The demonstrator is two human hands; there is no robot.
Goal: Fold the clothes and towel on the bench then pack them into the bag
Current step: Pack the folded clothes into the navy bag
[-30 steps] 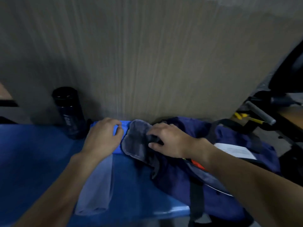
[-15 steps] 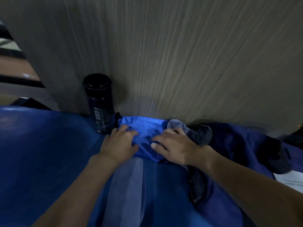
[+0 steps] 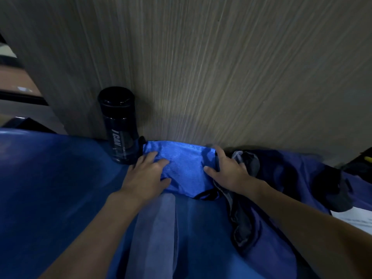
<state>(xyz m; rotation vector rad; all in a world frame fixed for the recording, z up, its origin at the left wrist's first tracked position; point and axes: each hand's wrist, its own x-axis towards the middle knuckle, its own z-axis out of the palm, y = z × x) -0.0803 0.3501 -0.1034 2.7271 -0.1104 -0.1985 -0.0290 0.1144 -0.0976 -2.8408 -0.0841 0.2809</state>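
Note:
A folded bright blue garment (image 3: 185,166) lies on the blue bench (image 3: 52,182) against the wall. My left hand (image 3: 148,176) rests flat on its left side, fingers spread. At the garment's right edge lies my right hand (image 3: 227,172), thumb on the cloth and fingers straight along that edge. A grey towel (image 3: 241,214) lies crumpled just right of that hand, draped over the rim of the dark blue bag (image 3: 298,182). A pale blue-grey cloth (image 3: 155,238) stretches toward me between my arms.
A black bottle (image 3: 118,125) stands against the wood-grain wall (image 3: 201,67), just left of the blue garment. A white paper (image 3: 354,218) lies on the bag at the far right. The bench runs on to the left.
My right hand left the grey towel and came onto the blue garment, then slid to its right edge. The left hand stayed on the garment. The view panned left.

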